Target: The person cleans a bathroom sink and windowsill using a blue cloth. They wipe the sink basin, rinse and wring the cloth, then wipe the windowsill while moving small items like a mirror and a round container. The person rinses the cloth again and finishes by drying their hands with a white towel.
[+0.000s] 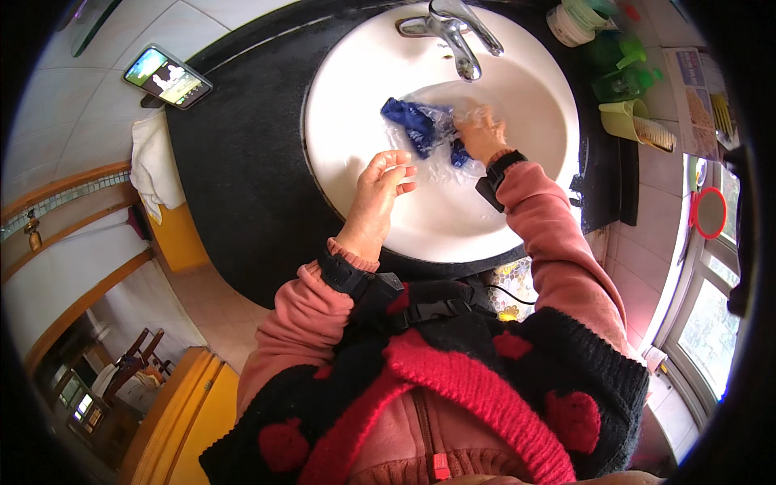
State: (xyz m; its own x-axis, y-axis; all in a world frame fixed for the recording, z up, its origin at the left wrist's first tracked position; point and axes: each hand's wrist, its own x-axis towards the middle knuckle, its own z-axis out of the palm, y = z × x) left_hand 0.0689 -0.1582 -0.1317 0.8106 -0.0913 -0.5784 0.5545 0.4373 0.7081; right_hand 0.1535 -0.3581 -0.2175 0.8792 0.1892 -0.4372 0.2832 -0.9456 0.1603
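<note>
A white oval washbasin [533, 200] holds water, with a wet dark blue cloth [412, 121] in it below the chrome faucet [454, 36]. My right hand [482, 133] is in the splashing water against the cloth's right part. Splashes blur its fingers, so whether it grips the cloth cannot be told. My left hand [382, 194] is raised over the basin's lower left side, fingers apart and slightly curled, holding nothing. It is below the cloth in the picture and does not touch it. Both wrists wear black straps with small devices.
The black countertop [248, 151] surrounds the basin. A phone [168, 77] stands at its upper left, above a hanging white towel [154, 160]. To the right are a yellow-green cup [624, 119], a brush [656, 134], green bottles [624, 82] and white tubs [573, 24]. A red-rimmed mirror [710, 213] is near the window.
</note>
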